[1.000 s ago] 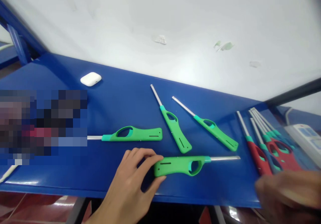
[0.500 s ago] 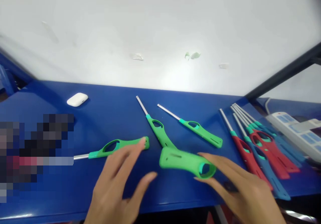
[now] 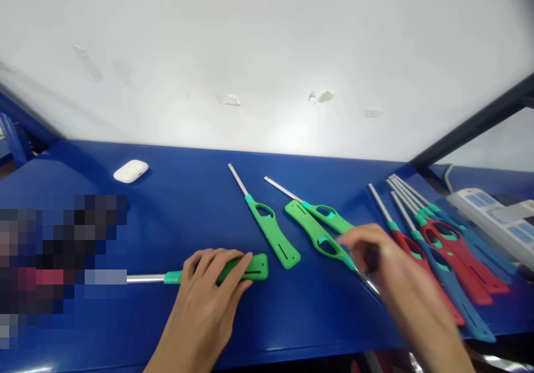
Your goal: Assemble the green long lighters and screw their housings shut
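Note:
My left hand [image 3: 204,300] is wrapped over the handle of a green long-necked gas lighter [image 3: 259,263], which lies flat with its metal tube pointing left. My right hand [image 3: 406,289], smeared by motion, has its fingers curled around a small dark object [image 3: 372,258] whose kind I cannot make out. Just left of its fingertips lies another green lighter [image 3: 304,220], its tube pointing toward me and to the right; whether they touch is unclear. Two more green lighters, a middle one [image 3: 273,234] and a farther one [image 3: 336,221], lie with tubes pointing away.
Several red and blue lighters [image 3: 463,256] lie in a row at the right of the blue table [image 3: 179,211]. A white power strip [image 3: 492,211] is beyond them. A white earbud case [image 3: 130,171] sits at the back left. A white wall [image 3: 267,44] rises behind.
The green lighter that was at my right fingers now lies beside the farther green one. My left hand has closed over the left lighter, which moved right and nearer me. The middle lighter shifted slightly.

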`<state>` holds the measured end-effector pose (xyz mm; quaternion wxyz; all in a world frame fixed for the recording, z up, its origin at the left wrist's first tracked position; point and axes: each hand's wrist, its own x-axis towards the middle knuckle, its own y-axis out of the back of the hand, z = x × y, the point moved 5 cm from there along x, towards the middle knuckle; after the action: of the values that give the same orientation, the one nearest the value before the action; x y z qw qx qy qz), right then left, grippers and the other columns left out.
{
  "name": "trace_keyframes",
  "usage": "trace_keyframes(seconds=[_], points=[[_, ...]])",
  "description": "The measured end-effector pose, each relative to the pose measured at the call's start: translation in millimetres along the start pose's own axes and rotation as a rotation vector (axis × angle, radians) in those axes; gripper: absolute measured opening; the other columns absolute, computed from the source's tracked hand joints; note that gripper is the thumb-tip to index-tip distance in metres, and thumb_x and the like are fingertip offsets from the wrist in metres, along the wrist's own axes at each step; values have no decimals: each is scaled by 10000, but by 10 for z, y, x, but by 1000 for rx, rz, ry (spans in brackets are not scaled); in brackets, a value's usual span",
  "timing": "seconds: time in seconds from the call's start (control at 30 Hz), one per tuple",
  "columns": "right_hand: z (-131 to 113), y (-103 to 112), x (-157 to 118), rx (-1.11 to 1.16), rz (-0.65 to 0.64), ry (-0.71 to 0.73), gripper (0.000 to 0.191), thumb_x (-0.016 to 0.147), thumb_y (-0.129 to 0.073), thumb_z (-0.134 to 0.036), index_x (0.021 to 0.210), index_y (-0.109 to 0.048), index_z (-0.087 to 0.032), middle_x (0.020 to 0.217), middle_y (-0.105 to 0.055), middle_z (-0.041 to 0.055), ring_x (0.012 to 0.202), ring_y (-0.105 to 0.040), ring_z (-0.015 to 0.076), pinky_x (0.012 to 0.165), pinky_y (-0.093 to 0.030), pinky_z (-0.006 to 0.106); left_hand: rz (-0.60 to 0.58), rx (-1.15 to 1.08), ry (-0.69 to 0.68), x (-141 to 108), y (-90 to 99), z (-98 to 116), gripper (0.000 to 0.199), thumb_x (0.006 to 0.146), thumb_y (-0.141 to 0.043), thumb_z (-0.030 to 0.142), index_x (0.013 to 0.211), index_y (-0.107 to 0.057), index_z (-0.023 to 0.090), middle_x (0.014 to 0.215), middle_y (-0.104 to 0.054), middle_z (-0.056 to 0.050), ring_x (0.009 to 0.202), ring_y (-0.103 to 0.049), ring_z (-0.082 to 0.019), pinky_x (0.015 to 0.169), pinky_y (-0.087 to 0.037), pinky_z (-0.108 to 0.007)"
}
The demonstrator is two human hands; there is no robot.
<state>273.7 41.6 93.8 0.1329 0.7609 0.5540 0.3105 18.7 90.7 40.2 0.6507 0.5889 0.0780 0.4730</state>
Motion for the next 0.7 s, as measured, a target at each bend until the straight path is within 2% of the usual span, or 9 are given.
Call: trace_keyframes(seconds=[0.07,0.1,0.2,0.27,0.33,0.57,0.7], points=[[-233,-59,-9,472,18,76,347,1030,-439,-505,814,-572,-268,720,-462,1,628,-486,163,544,-453,275,-24,-40,-15,-33,-21,74,335,994,-547,143,1290,-636,272,1156,-716,-37,1035,-641,-226,945,-465,-439],[-288,-143,-18,654,22,-6,341,1032,-439,-491,787,-508,-264,725,-418,-4,646,-459,169,589,-460,293,-39,-60,-22,-47,-33,103,343,993,-545,135,1295,-630,275,1160,-713,-33,1043,-634,-225,962,-453,-441],[-498,-482,-50,997,-64,-20,367,1043,-402,-445,739,-382,-240,696,-330,-16,646,-390,164,610,-406,296,-61,-107,-39,-79,-53,153,352,989,-541,107,1297,-621,257,1168,-701,-34,1071,-603,-227,999,-401,-442],[-530,-682,-65,1046,-119,-58,367,1051,-370,-442,748,-363,-234,716,-328,-13,669,-379,166,637,-388,312,-68,-132,-43,-88,-60,155,344,986,-549,101,1292,-620,243,1162,-690,-34,1076,-580,-227,1005,-370,-433],[-496,-790,-76,1035,-136,-88,361,1052,-359,-451,763,-368,-235,736,-333,-11,686,-373,168,651,-373,324,-81,-156,-39,-88,-67,145,349,983,-558,96,1297,-617,237,1158,-677,-33,1085,-557,-227,1009,-345,-424],[-421,-767,-62,942,-143,-28,345,1049,-385,-438,770,-347,-240,733,-318,-18,666,-351,170,642,-357,333,-91,-189,-31,-85,-60,132,352,980,-551,71,1299,-623,202,1155,-653,-51,1108,-514,-227,1025,-308,-418],[-376,-759,-52,927,-116,-17,361,1060,-379,-438,760,-371,-237,731,-334,-19,658,-361,164,631,-364,328,-70,-207,-22,-83,-56,143,311,1008,-544,115,1290,-647,199,1149,-666,-49,1103,-530,-216,1031,-317,-406]])
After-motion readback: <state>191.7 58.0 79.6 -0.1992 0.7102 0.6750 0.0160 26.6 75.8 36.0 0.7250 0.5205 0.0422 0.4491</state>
